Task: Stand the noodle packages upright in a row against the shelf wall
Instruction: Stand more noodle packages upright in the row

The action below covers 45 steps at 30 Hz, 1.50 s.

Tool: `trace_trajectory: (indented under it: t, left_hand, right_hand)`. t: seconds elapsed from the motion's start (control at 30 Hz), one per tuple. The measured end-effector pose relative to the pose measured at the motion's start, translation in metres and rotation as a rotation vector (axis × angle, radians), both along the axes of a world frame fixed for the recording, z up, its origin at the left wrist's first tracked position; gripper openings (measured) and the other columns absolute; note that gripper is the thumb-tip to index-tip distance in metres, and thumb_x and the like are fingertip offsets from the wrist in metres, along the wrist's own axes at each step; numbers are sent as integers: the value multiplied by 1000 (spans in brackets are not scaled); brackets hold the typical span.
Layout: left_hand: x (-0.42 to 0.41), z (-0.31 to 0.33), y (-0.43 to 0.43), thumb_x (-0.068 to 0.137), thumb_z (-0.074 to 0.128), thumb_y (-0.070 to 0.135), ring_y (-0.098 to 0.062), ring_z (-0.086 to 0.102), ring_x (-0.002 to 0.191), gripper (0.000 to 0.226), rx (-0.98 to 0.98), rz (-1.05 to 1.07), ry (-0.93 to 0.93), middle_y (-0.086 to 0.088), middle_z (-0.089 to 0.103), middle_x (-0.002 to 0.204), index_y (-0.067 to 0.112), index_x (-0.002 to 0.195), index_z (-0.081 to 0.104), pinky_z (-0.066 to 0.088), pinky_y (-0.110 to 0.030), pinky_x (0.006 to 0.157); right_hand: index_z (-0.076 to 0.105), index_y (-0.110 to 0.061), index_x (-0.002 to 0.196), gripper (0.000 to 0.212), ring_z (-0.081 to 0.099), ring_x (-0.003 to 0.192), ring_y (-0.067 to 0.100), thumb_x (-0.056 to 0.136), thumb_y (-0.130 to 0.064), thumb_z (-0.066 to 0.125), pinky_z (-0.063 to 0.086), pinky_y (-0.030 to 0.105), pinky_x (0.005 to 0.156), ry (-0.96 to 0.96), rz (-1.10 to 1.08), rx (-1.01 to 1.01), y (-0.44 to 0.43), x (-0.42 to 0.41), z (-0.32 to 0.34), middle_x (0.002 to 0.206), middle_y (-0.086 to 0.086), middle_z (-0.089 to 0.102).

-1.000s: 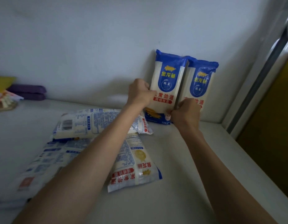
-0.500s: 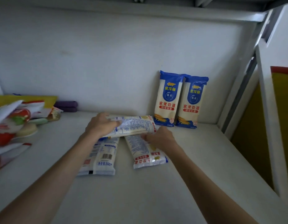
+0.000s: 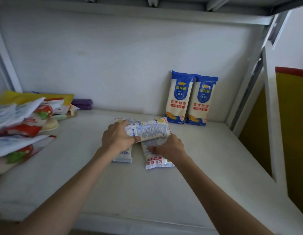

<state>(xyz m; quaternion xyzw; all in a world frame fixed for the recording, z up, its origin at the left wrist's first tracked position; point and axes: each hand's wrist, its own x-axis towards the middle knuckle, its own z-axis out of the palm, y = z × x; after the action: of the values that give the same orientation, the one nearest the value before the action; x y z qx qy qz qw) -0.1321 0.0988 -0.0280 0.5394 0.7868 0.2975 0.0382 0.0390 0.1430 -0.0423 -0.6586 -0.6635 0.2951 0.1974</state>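
Two blue-and-white noodle packages [image 3: 178, 97] [image 3: 201, 100] stand upright side by side against the back shelf wall [image 3: 113, 65], at the right. Three more packages lie flat in the middle of the shelf. My left hand [image 3: 117, 139] grips the left end of the top package [image 3: 150, 128], which lies crosswise, back side up, its left end lifted. My right hand [image 3: 169, 147] rests on the package [image 3: 157, 160] that lies lengthwise below it, fingers curled at the top package's lower edge. A third package [image 3: 123, 156] shows partly under my left wrist.
A heap of red, white and yellow snack bags [image 3: 23, 121] fills the shelf's left side, with a purple pack [image 3: 82, 104] behind it by the wall. A white upright post [image 3: 268, 99] bounds the shelf on the right. The upper shelf [image 3: 147, 12] hangs overhead.
Both hands left the standing packages and came back to the flat pile. My left hand has closed on the top package and tipped its left end up; the view has pulled back.
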Motion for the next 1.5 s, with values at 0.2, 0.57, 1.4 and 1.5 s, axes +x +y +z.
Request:
trace_trajectory:
  t: [0.2,0.57,1.4,1.5]
  left_hand:
    - [19,-4,-35,66,71,63,-27,57,107,65,-3,18,142,-4,65,113,28,119,59,47,-34,89]
    - [5,39,-26,72,69,65,-20,58,90,43,-287,-192,-134,-2,56,94,27,87,55,42,-28,80]
    - [-30,72,49,71,83,16,-23,73,83,39,-551,-397,-619,-9,77,95,6,106,68,57,-28,64]
    - [-26,75,63,63,87,11,-20,72,73,42,-463,-340,-674,-9,77,87,5,102,72,55,-25,56]
  right_hand:
    - [52,-16,120,82,58,107,27,54,-54,83,54,43,90,-5,15,-16,-30,22,-7,113,6,59]
    - [54,-12,95,38,66,89,27,81,-46,61,56,43,83,322,-220,-105,-13,27,20,95,9,66]
    - [53,-3,112,42,73,54,24,79,-8,77,56,32,45,797,-247,-110,70,3,94,87,17,72]
    - [60,-2,106,36,74,67,21,77,-12,79,61,33,55,794,-225,-35,85,-7,117,85,11,73]
